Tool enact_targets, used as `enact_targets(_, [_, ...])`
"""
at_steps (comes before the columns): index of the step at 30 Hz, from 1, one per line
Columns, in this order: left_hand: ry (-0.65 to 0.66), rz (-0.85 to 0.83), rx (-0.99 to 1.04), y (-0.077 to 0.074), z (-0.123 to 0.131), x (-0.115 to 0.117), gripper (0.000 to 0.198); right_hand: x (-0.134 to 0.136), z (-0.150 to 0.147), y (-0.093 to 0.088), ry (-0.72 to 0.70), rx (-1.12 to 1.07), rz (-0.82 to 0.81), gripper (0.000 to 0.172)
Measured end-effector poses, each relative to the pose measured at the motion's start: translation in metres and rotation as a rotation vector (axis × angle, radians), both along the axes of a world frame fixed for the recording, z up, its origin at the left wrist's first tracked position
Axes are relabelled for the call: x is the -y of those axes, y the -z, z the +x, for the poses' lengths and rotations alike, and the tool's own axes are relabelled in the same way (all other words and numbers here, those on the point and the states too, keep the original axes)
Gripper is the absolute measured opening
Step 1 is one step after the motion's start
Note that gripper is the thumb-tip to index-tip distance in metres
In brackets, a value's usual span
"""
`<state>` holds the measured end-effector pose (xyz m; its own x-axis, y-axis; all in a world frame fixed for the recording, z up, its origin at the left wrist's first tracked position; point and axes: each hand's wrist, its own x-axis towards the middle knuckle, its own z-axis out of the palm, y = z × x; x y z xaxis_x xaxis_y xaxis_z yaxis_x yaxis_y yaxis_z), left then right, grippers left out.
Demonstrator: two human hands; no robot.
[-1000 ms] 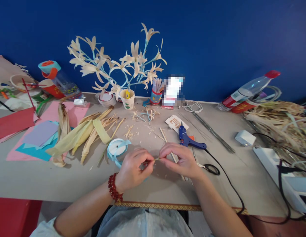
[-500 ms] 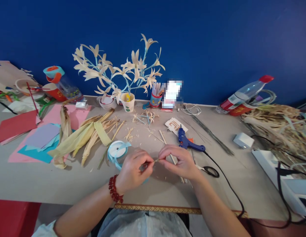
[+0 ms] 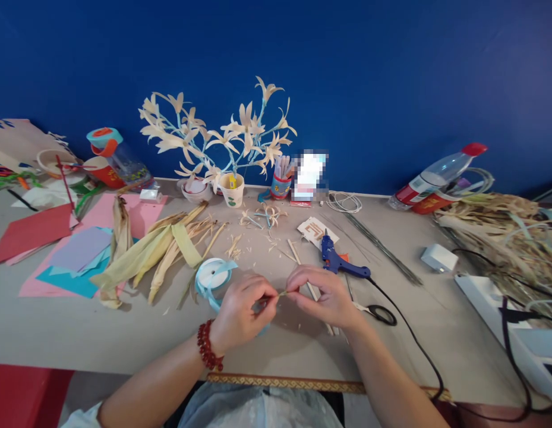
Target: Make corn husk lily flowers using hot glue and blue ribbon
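Above the table's front middle, my left hand [image 3: 248,306] and my right hand [image 3: 322,296] meet fingertip to fingertip. Both are closed in a pinch on a small, thin, pale yellowish strip [image 3: 282,293]; its exact kind is too small to make out. A red bead bracelet circles my left wrist. Just left of that hand lies a spool of light blue ribbon [image 3: 214,274]. Thin pale sticks [image 3: 312,291] lie partly under my right hand, with black-handled scissors [image 3: 381,315] to its right. Behind it rests a blue glue gun [image 3: 342,261].
Dried corn husks [image 3: 169,249] and coloured paper [image 3: 79,249] lie at left. A paper cup [image 3: 232,191] holds husk flowers at the back, beside a pen holder [image 3: 281,185]. Wires [image 3: 382,248], a tilted bottle [image 3: 436,175] and a power strip [image 3: 489,315] are at right.
The view has shifted slightly, so the table things sit a little lower in the picture. Both hands keep their pinch on the thin strip, nearly unmoved.
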<state>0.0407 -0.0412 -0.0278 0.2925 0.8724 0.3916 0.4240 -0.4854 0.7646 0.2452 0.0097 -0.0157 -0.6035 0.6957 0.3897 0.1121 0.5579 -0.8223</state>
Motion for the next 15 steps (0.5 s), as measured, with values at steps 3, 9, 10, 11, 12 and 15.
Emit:
enact_targets(3, [-0.002, 0.002, 0.001, -0.0013, -0.0001, 0.0002, 0.011, 0.0001, 0.0000, -0.0003, 0.003, 0.003, 0.004, 0.005])
enact_targets(9, [0.002, -0.006, 0.004, -0.0009, 0.0004, 0.0007, 0.011, -0.0001, 0.0004, 0.0001, 0.003, 0.007, 0.007, 0.003])
enact_targets(10, [0.003, -0.005, 0.005, -0.0003, 0.0004, 0.0007, 0.010, -0.0001, 0.0005, 0.0003, 0.003, 0.008, 0.004, 0.003])
enact_targets(11, [0.004, -0.006, 0.006, 0.0003, 0.0004, 0.0008, 0.010, -0.0001, 0.0007, 0.0005, 0.003, 0.008, 0.000, 0.003])
enact_targets(12, [0.006, -0.007, 0.005, 0.0008, 0.0002, 0.0009, 0.010, -0.0001, 0.0008, 0.0006, 0.003, 0.007, -0.003, 0.003])
enact_targets(15, [0.002, -0.010, 0.000, 0.0016, -0.0001, 0.0011, 0.010, 0.0003, 0.0009, 0.0009, -0.002, 0.002, -0.008, 0.003])
